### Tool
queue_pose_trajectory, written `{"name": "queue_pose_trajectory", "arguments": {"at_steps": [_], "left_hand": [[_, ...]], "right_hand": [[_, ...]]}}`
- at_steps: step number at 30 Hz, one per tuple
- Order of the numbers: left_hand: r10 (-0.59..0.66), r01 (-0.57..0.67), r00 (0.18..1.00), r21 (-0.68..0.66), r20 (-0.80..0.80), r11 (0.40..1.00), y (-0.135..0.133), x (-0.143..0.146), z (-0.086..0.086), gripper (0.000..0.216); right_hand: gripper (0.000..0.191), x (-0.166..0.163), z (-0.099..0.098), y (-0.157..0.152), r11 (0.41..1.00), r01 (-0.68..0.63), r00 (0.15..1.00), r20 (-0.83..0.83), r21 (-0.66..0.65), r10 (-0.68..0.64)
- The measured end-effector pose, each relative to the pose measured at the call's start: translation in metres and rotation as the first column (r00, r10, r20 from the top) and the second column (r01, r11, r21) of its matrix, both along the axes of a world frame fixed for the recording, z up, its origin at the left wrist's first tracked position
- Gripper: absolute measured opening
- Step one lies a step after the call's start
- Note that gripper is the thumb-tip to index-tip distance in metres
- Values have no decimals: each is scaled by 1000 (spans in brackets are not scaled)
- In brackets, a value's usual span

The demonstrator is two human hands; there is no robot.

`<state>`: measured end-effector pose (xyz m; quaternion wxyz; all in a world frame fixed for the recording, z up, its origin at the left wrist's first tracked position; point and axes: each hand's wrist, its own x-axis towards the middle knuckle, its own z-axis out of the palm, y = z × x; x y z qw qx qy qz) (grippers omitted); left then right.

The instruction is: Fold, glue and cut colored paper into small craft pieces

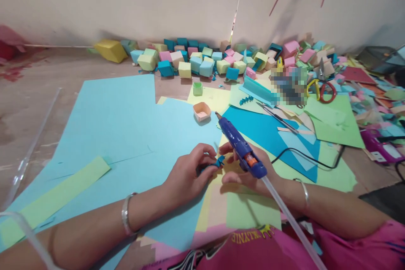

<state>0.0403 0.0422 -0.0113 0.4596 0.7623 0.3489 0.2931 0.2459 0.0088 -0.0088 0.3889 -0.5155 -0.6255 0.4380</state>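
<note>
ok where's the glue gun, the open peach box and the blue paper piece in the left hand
Glue gun [238,141], head view: middle of its body
Open peach box [203,118], head view: its near wall
Blue paper piece [220,161], head view: its exposed end

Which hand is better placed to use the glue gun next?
Probably your right hand: the glue gun is right at it, nozzle pointing away from you, while your left hand pinches a small blue paper piece.
</note>
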Motion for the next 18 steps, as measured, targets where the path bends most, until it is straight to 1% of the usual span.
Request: {"name": "queue_pose_trajectory", "arguments": {"at_steps": [3,5,10,12,15,18], "left_hand": [[-37,41,998,90,-51,995,0,-2,-1,13],[-49,58,996,123,-73,991,1,-3,-1,13],[-90,109,991,201,-103,973,4,-3,0,13],[-89,113,989,224,-117,968,4,-3,1,11],[-94,119,988,215,-121,969,4,-2,1,8],[-103,129,987,219,-126,967,3,-1,0,7]], "right_hand": [[32,-2,-5,0,1000,11,999,-32,-16,-11],[25,-4,-10,0,1000,26,999,-47,-18,-27],[14,-6,-14,-1,998,53,998,-23,-29,-54],[12,-7,-14,-1,998,55,998,-12,-29,-55],[14,-8,-14,-1,999,55,998,-20,-2,-55],[15,-10,-9,0,998,58,998,-5,20,-58]]}}
